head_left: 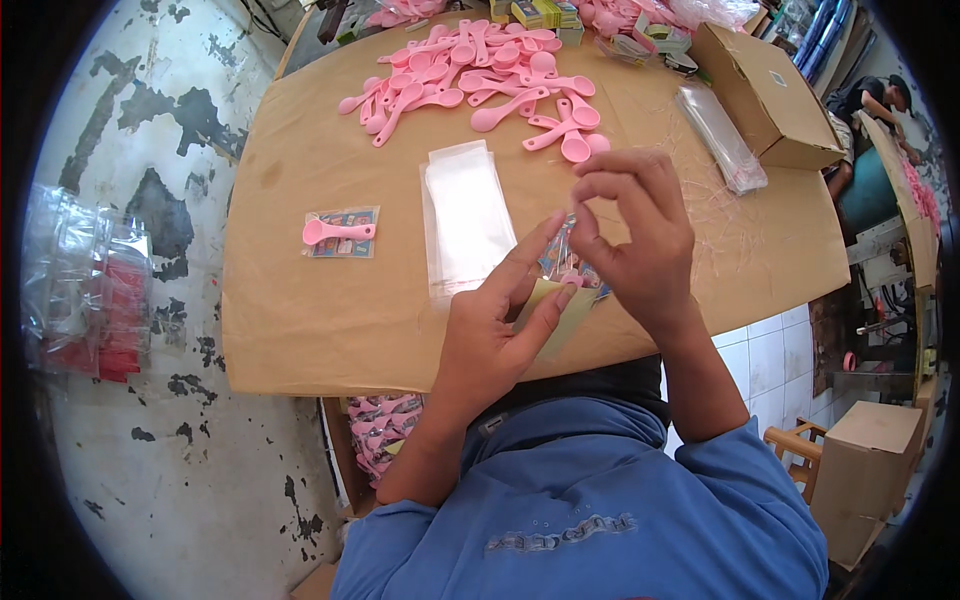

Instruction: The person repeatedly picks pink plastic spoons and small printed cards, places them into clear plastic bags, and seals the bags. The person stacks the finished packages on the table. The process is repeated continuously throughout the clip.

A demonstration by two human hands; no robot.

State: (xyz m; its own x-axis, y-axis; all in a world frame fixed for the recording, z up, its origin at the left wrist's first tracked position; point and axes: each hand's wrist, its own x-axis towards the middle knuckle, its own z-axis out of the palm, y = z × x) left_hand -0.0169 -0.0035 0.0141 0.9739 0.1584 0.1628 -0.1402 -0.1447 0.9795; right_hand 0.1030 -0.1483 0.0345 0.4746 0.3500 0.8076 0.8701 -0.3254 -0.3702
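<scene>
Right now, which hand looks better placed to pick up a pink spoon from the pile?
Probably the right hand: its fingers appear nearer the pink spoons, though I can't tell whether they pinch anything. The left hand holds a pale yellow card.

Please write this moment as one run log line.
left hand: pinches pale-yellow sheet | right hand: nearby, grip unclear | pink spoons: piled on table

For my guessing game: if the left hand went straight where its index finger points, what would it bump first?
Probably the right hand, curled just ahead of the left hand, though depth is unclear.
</scene>
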